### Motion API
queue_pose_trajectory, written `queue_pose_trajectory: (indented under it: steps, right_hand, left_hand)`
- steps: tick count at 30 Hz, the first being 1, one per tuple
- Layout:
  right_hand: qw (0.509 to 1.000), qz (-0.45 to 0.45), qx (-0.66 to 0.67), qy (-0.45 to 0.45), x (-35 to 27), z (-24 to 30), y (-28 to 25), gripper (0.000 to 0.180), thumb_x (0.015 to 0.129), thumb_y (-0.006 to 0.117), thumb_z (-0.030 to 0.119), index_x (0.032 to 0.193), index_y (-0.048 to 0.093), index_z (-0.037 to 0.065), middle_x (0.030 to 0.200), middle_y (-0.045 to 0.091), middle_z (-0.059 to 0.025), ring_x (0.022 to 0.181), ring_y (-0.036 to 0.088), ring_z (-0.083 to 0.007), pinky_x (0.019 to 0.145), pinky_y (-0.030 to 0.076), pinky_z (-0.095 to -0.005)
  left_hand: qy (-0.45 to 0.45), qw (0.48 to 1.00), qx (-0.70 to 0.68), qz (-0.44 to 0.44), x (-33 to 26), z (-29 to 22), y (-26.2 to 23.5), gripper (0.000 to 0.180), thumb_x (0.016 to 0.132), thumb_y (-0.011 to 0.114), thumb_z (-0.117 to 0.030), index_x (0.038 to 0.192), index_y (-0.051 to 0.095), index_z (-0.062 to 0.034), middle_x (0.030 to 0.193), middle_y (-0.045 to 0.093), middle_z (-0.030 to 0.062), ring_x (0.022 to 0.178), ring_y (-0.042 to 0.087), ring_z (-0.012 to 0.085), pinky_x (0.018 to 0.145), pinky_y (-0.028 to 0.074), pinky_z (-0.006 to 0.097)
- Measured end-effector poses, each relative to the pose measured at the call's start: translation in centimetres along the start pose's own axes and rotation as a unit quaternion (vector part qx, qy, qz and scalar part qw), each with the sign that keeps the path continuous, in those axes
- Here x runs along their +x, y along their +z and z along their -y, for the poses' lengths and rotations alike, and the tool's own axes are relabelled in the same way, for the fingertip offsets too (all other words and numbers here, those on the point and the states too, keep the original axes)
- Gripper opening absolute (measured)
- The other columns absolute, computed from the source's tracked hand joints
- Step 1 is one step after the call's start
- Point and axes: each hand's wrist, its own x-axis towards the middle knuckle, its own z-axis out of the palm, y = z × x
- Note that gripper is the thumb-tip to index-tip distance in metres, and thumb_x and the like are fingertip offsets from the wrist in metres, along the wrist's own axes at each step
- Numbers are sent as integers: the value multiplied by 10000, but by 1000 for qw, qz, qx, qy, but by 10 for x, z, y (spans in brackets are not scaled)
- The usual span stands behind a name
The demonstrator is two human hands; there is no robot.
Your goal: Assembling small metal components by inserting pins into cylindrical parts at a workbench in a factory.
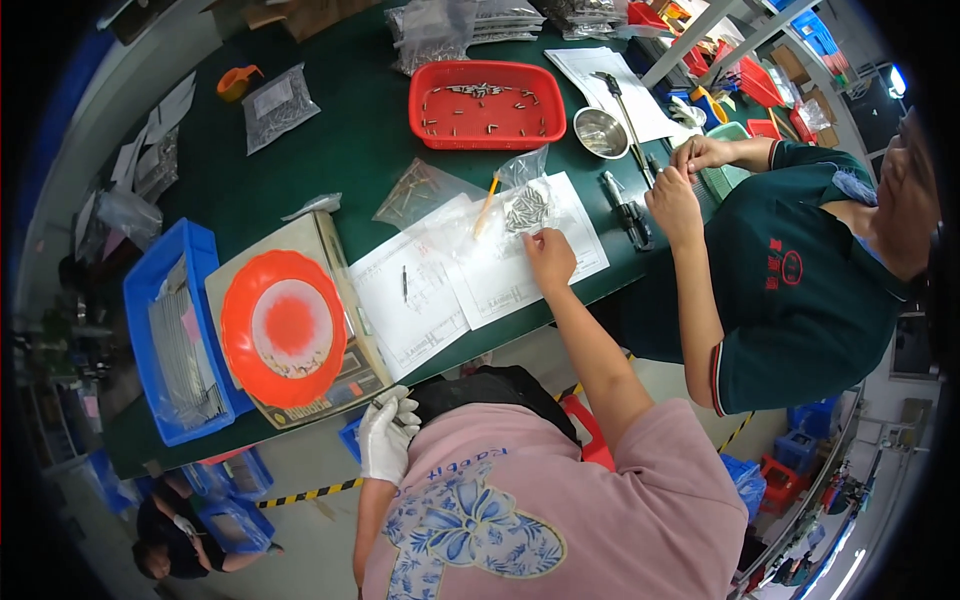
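Note:
My right hand is bare and closed, its fingertips pinching the near edge of a clear plastic bag. Small metal pins lie heaped in that bag, on top of printed drawing sheets. A yellow pencil-like stick lies at the pile's left. My left hand, in a white glove, is low by the table's front edge, near the scale; its fingers are loosely bent and apart, with nothing seen in them. Another clear bag of longer thin metal parts lies left of the pins.
A red tray with scattered pins stands behind the sheets. An orange-red dish sits on a scale, beside a blue bin. A steel bowl and black-handled calipers lie near a co-worker on the right.

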Motion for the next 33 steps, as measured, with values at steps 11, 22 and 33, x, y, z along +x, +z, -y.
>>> queue_pose_trajectory:
  steps: [11, 22, 33]
  right_hand:
    - [998, 42, 9, -51, 10, 17, 6, 178, 639, 613, 221, 718, 557, 71, 714, 560, -62, 668, 552, -234, 567, 428, -326]
    - [997, 32, 1, -69, -1, 12, 3, 75, 651, 562, 143, 688, 557, 78, 683, 576, -84, 610, 559, -263, 551, 440, -355]
    - [822, 221, 381, -360, -91, 117, -135, 107, 602, 582, -31, 689, 542, 16, 651, 560, -71, 566, 561, -146, 521, 440, -228]
  left_hand:
    - [25, 999, 0, -22, -4, 3, -4, 215, 818, 447, -115, 994, 491, 0, 773, 556, 99, 591, 511, 130, 530, 425, 232]
    - [37, 999, 22, -27, -16, 1, 5, 194, 821, 446, -100, 981, 493, -1, 745, 534, 73, 569, 479, 109, 505, 392, 213]
    - [82, 985, 113, 96, -23, -32, 76, 176, 828, 436, -127, 945, 501, -13, 568, 345, -51, 440, 244, 11, 383, 188, 152]
